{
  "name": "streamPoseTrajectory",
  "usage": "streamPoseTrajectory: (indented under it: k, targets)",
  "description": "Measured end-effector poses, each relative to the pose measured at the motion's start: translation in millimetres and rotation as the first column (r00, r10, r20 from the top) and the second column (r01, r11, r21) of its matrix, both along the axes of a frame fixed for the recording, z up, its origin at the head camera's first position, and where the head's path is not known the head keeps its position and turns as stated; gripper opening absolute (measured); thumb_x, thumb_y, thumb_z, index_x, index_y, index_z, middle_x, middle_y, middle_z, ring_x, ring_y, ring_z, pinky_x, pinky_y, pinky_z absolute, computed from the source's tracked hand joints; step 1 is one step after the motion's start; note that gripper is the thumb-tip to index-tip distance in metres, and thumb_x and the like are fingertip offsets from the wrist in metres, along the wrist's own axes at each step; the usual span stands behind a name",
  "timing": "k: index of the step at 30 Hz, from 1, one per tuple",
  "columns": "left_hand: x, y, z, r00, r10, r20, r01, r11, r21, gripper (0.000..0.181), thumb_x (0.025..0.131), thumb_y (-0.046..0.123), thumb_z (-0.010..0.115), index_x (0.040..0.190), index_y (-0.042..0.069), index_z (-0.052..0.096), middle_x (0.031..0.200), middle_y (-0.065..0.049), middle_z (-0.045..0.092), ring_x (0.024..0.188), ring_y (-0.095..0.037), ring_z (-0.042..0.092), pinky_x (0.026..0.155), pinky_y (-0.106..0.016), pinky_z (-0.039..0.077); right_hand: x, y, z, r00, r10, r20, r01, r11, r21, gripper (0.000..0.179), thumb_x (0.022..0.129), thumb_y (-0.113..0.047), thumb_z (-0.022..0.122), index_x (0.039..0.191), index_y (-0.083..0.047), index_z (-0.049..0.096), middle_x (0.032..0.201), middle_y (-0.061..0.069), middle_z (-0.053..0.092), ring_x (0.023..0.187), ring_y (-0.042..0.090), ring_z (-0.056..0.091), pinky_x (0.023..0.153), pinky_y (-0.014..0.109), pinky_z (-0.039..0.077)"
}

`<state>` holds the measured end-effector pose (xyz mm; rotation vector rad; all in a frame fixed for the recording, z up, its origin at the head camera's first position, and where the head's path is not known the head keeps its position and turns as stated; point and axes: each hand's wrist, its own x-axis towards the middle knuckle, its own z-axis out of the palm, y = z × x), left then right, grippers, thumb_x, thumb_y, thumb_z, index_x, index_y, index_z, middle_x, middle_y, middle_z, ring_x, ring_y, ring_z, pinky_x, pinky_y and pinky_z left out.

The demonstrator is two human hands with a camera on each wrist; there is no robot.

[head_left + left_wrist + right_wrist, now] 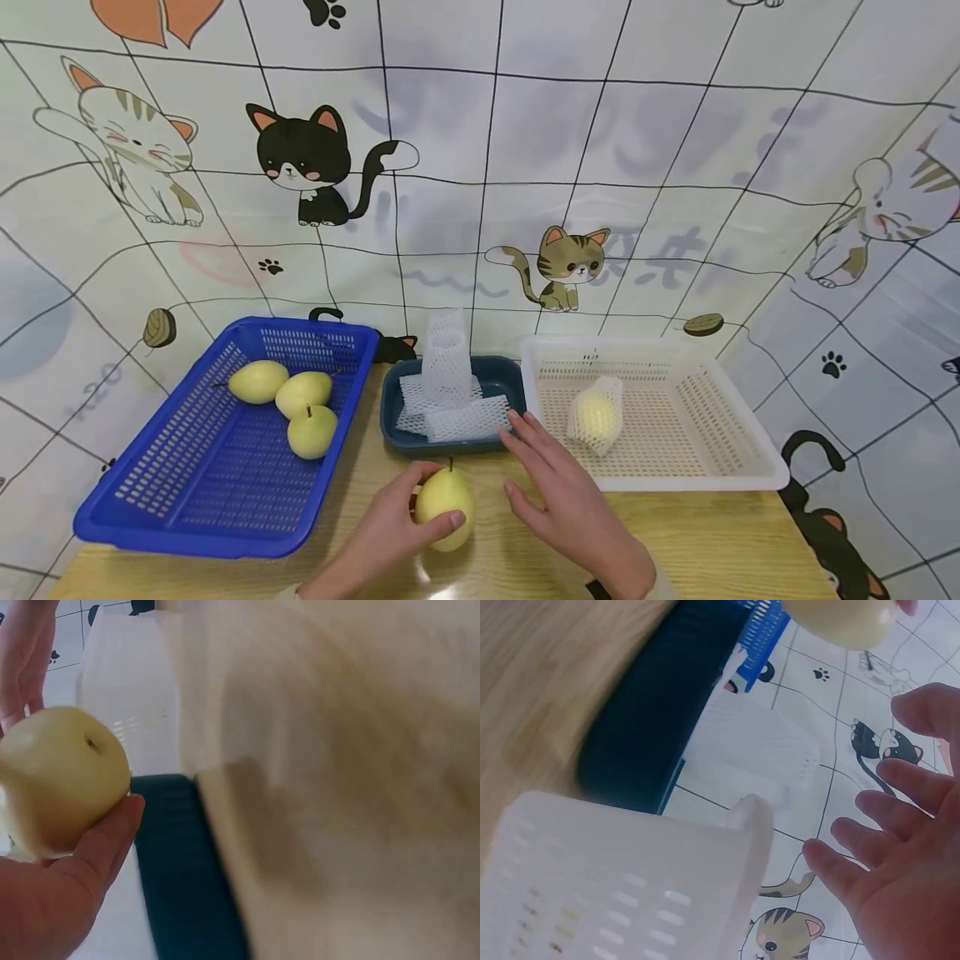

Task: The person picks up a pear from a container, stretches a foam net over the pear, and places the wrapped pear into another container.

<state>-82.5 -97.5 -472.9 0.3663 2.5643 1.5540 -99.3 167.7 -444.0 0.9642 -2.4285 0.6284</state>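
1. My left grip is holding a pale yellow-green pear, thumb and fingers parted by the fruit's width; its stem is pointing away from me.
2. My right grip is hovering just right of that pear, its fingers extended and spread, holding nothing.
3. Just beyond both grips, a teal tray is sitting on the counter, carrying white foam net sleeves, one standing upright.
4. Left of my left grip, a blue basket is holding three bare pears.
5. Beyond and right of my right grip, a white basket is holding one net-wrapped pear.
6. Farther beyond, a cat-patterned backdrop is showing pale character-like marks, too faint to read.
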Motion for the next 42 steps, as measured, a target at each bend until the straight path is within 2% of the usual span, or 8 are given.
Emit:
streamPoseTrajectory:
  k: [6, 14, 22, 25, 29, 33, 39, 42]
  targets:
    - [0.5, 8.8, -16.5, 0.995, -0.004, 0.095, 0.007, 1.0, -0.023, 0.055, 0.088, 0.045, 0.08, 0.123, 0.006, 0.065, 0.105, -0.002, 0.069, 0.089, -0.016, 0.064, 0.069, -0.029, 0.053, 6.7, 7, -7.4, 1.0, 0.015, 0.01, -0.015, 1.0, 0.014, 0.046, 0.107, -0.038, 0.053, 0.143, -0.01, 0.059, 0.16, 0.008, 0.045, 0.144, 0.029, 0.046, 0.121, 0.025, 0.026]
    - [0.0, 12.7, -30.6, 0.992, 0.025, 0.121, -0.003, 0.984, -0.176, 0.056, 0.089, 0.057, 0.074, 0.117, 0.009, 0.066, 0.087, 0.006, 0.064, 0.077, -0.01, 0.056, 0.063, -0.029, 0.045, 19.9, 8, -22.7, 0.998, 0.053, 0.043, -0.056, 0.996, 0.075, 0.051, 0.107, -0.043, 0.054, 0.148, -0.012, 0.054, 0.159, 0.004, 0.046, 0.137, 0.021, 0.052, 0.102, 0.04, 0.053]
    - [-1.5, 10.8, -31.9, 0.996, 0.025, 0.081, -0.01, 0.984, -0.176, 0.054, 0.094, 0.057, 0.069, 0.113, 0.007, 0.063, 0.091, 0.004, 0.064, 0.081, -0.012, 0.057, 0.068, -0.032, 0.047, 27.4, 1, -38.8, 0.984, 0.076, 0.162, -0.082, 0.996, 0.03, 0.052, 0.102, -0.04, 0.065, 0.145, -0.011, 0.057, 0.15, 0.004, 0.055, 0.131, 0.023, 0.057, 0.096, 0.044, 0.056]
    - [-2.8, 8.7, -32.8, 0.997, 0.021, 0.07, -0.01, 0.986, -0.166, 0.052, 0.096, 0.056, 0.067, 0.113, 0.007, 0.063, 0.094, 0.004, 0.063, 0.083, -0.011, 0.057, 0.069, -0.031, 0.047, 29.2, -3, -42.8, 0.943, 0.046, 0.33, -0.061, 0.997, 0.036, 0.057, 0.102, -0.045, 0.064, 0.147, -0.011, 0.055, 0.149, 0.003, 0.055, 0.132, 0.024, 0.057, 0.098, 0.049, 0.054]
    - [-3.4, 7.8, -33.4, 0.997, 0.016, 0.081, -0.003, 0.987, -0.162, 0.053, 0.097, 0.056, 0.065, 0.115, 0.007, 0.064, 0.096, 0.003, 0.064, 0.084, -0.011, 0.057, 0.07, -0.031, 0.047, 27.7, -6, -49.1, 0.837, 0.044, 0.546, -0.061, 0.998, 0.012, 0.068, 0.101, -0.055, 0.061, 0.152, -0.012, 0.046, 0.15, 0.003, 0.053, 0.128, 0.022, 0.057, 0.102, 0.048, 0.051]
    - [-4.6, 9.6, -34.2, 0.992, 0.001, 0.127, 0.016, 0.991, -0.13, 0.057, 0.098, 0.054, 0.064, 0.122, 0.003, 0.063, 0.103, 0.0, 0.066, 0.089, -0.014, 0.061, 0.074, -0.034, 0.051, 22.5, -7, -55.7, 0.758, 0.118, 0.642, -0.096, 0.993, -0.069, 0.078, 0.095, -0.054, 0.07, 0.153, -0.011, 0.043, 0.148, 0.002, 0.052, 0.125, 0.017, 0.056, 0.105, 0.04, 0.049]
    - [-4.6, 10.2, -36.9, 0.985, -0.049, 0.163, 0.052, 0.999, -0.011, 0.056, 0.098, 0.041, 0.068, 0.132, -0.003, 0.058, 0.11, -0.007, 0.068, 0.094, -0.019, 0.067, 0.075, -0.034, 0.055, 17.5, -7, -61.0, 0.754, 0.133, 0.643, -0.099, 0.991, -0.09, 0.077, 0.091, -0.047, 0.078, 0.15, -0.01, 0.046, 0.143, 0.0, 0.054, 0.124, 0.012, 0.054, 0.103, 0.034, 0.051]
    - [-4.6, 10.5, -38.2, 0.981, -0.075, 0.181, 0.067, 0.996, 0.05, 0.055, 0.099, 0.037, 0.068, 0.134, -0.004, 0.056, 0.112, -0.009, 0.068, 0.096, -0.022, 0.069, 0.074, -0.033, 0.056, 17.6, -6, -62.4, 0.723, 0.152, 0.674, -0.098, 0.988, -0.118, 0.075, 0.089, -0.045, 0.08, 0.147, -0.01, 0.048, 0.131, -0.003, 0.057, 0.109, 0.007, 0.057, 0.092, 0.027, 0.054]
